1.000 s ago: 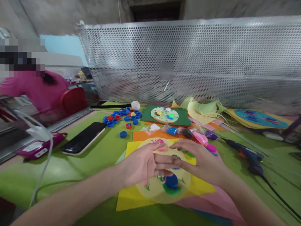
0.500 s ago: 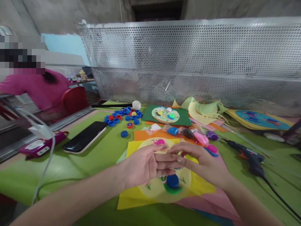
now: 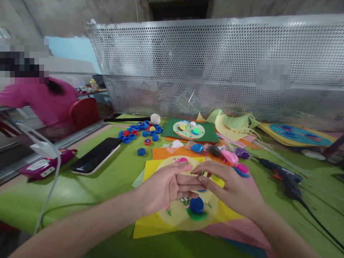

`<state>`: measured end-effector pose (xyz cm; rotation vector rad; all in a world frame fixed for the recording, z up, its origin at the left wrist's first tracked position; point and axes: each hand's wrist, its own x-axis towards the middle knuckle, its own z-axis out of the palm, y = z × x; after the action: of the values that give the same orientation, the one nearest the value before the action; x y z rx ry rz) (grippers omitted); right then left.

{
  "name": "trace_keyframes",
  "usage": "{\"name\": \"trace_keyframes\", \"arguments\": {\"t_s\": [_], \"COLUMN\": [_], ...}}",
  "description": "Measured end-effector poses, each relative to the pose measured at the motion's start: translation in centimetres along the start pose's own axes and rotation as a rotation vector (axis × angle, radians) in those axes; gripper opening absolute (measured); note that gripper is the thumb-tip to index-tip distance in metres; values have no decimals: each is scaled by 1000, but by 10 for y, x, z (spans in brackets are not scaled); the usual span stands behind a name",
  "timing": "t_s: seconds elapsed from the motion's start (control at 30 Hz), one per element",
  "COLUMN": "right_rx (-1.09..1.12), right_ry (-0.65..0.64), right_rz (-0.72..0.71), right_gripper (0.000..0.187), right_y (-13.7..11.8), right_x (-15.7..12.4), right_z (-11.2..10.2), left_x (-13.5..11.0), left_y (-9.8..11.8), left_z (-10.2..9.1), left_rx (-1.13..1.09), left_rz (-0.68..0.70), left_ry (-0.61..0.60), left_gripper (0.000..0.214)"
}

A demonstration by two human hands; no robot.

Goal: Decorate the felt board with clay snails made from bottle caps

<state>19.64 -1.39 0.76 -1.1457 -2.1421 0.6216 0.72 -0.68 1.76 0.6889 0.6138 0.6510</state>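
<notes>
My left hand (image 3: 161, 188) is turned palm up over the pale yellow paper disc (image 3: 185, 223), its fingers stretched out towards the right. My right hand (image 3: 228, 181) reaches across those fingertips, thumb and forefinger pinching a thin green strand (image 3: 202, 173), apparently modelling clay. A small pink bit (image 3: 187, 167) shows by my left thumb. Below the hands, a blue bottle cap (image 3: 196, 205) sits on the disc above a green clay curve (image 3: 197, 216), beside a small green figure with eyes (image 3: 185, 202). The hands hide the disc's middle. Beneath it lies a yellow sheet (image 3: 145, 225).
Bagged clay, including a pink packet (image 3: 229, 157), lies behind the disc. A glue gun (image 3: 285, 177) is at right; a phone (image 3: 96, 156), a purple device with a cable (image 3: 48, 165) and several bottle caps (image 3: 133, 137) are at left. A perforated metal screen (image 3: 215, 46) stands behind.
My right fingers have shifted slightly along my left fingertips, and the green strand now shows more clearly between them. My left hand stays palm up. The view has shifted slightly.
</notes>
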Motion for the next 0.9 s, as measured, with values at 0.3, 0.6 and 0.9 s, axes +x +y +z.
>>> {"name": "trace_keyframes", "arguments": {"t_s": [0.3, 0.6, 0.9], "right_rx": [-55, -67, -18], "right_ry": [-7, -19, 58], "right_rz": [24, 53, 116], "right_gripper": [19, 24, 41], "right_y": [-4, -2, 2], "right_x": [0, 2, -1], "right_z": [9, 8, 4], "left_x": [-1, -4, -19], "left_y": [-9, -14, -11], "left_z": [-2, -8, -3], "left_rx": [63, 267, 638], "left_rz": [123, 166, 225], "left_ry": [-40, -48, -6], "left_gripper": [80, 83, 76]}}
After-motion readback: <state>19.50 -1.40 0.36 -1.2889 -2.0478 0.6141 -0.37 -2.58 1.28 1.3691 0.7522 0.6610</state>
